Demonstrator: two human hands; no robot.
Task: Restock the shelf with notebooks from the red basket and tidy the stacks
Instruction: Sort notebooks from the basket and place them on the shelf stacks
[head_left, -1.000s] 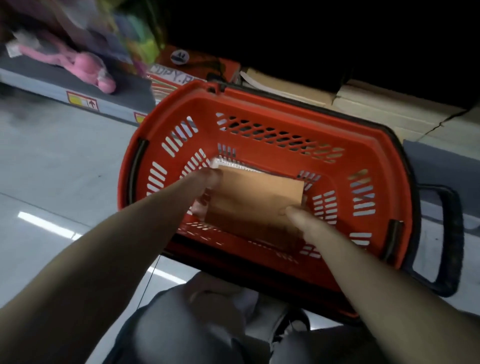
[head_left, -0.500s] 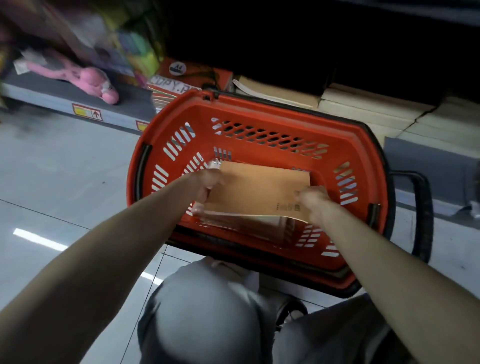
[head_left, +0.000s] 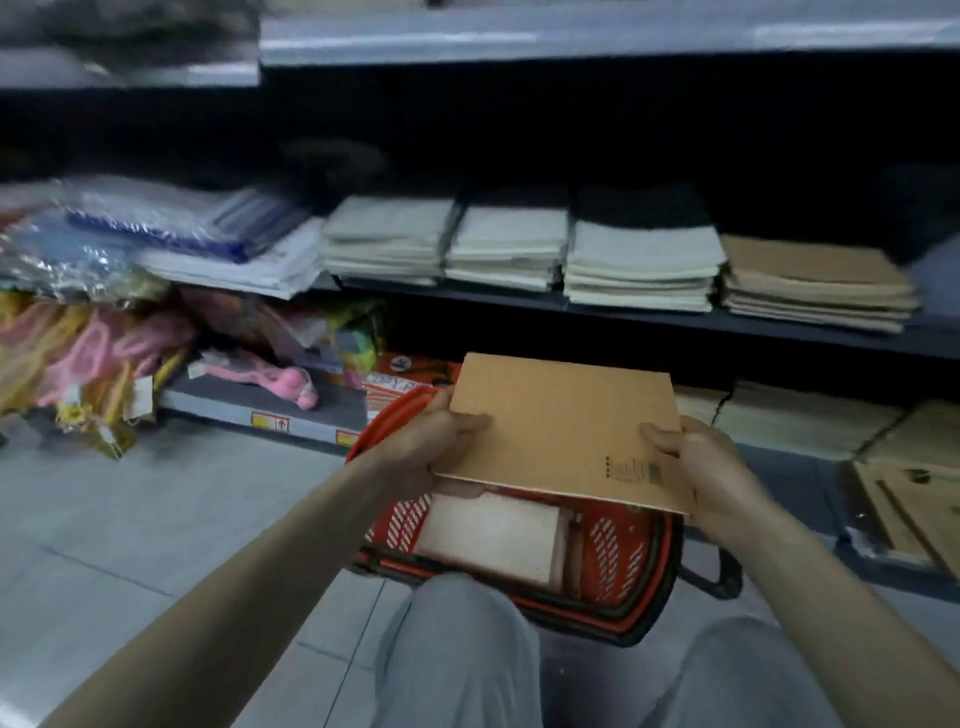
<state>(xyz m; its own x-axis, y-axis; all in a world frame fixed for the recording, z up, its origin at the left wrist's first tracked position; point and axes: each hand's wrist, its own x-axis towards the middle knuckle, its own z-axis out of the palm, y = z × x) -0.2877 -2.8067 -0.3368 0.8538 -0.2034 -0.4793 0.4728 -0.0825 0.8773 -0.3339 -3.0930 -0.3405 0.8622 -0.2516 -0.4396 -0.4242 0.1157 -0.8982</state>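
Note:
A brown kraft notebook (head_left: 563, 426) hangs above the red basket (head_left: 618, 561), held flat by both hands. My left hand (head_left: 428, 447) grips its left edge, thumb on the cover. My right hand (head_left: 711, 462) grips its right edge near the printed barcode. Inside the basket lie more notebooks (head_left: 493, 535), the top one pale. On the shelf (head_left: 675, 314) behind, a stack of brown notebooks (head_left: 815, 286) sits at the right, beside three stacks of cream notebooks (head_left: 641, 265).
Plastic-wrapped stationery (head_left: 171, 228) fills the shelf's left part. Pink toys (head_left: 270, 382) and colourful packets lie on the low ledge at the left. More flat brown and cream stacks (head_left: 800, 421) rest on the bottom shelf at the right. My knees are below the basket on a grey tiled floor.
Both hands have lifted the brown notebook up out of the basket. My view has tilted up, bringing the shelf stacks into sight.

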